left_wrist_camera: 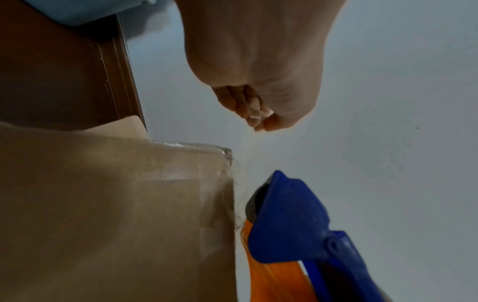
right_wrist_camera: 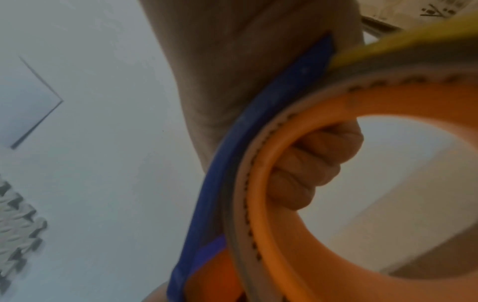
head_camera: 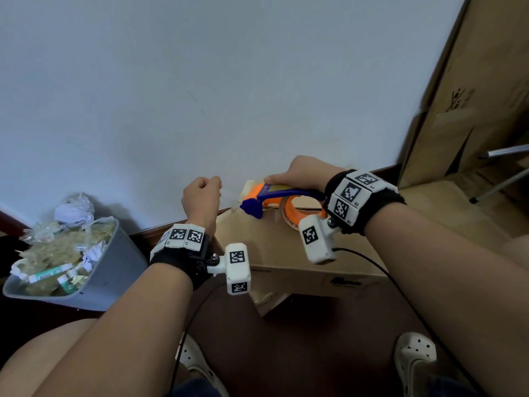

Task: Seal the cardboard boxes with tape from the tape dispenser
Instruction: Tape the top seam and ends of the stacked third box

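While the tape dispenser [head_camera: 279,197], orange with a blue frame and blade guard, sits over the far edge of the cardboard box [head_camera: 274,247], the right hand [head_camera: 303,174] grips it from above, thumb laid along the top and fingers [right_wrist_camera: 310,163] curled through the orange ring of the roll. Its blue nose points left, just past the box's upper corner, where clear tape [left_wrist_camera: 191,149] already lies shiny across the cardboard. The left hand [head_camera: 201,197] hovers beside that corner with its fingers curled in and the fingertips [left_wrist_camera: 254,120] pinched together; whether they hold the loose end of the tape cannot be told from the wrist view, where only a faint streak runs down toward the dispenser. Both wrists wear black bands carrying white marker blocks. Left of the box a grey bin [head_camera: 114,270] stands full of crumpled paper and wrappers against the pale wall [head_camera: 229,81], and a taller carton [head_camera: 472,96] leans at the right.
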Action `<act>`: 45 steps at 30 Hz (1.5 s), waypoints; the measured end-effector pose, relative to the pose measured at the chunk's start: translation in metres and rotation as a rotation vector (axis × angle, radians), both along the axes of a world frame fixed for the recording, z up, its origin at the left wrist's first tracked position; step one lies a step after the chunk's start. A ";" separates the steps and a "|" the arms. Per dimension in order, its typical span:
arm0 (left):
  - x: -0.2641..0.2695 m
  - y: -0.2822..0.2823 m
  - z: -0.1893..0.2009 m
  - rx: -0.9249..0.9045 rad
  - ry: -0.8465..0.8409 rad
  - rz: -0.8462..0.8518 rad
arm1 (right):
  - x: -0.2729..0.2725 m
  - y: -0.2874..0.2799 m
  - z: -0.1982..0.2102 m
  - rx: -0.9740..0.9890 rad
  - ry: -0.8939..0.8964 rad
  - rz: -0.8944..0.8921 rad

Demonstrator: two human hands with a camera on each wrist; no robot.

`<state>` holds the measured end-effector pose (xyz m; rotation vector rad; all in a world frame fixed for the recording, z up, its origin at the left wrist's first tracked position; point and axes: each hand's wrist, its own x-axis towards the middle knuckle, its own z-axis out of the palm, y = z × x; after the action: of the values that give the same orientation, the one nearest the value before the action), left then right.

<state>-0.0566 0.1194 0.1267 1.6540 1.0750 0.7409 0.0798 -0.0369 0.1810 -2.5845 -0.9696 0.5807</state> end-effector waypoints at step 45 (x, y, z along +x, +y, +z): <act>-0.013 0.038 0.007 -0.044 0.019 -0.101 | 0.002 0.008 -0.034 0.234 -0.098 -0.031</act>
<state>-0.0697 0.1576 0.1333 1.6674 1.0063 0.6333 0.0815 -0.0286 0.1470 -2.4320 -0.9637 0.3139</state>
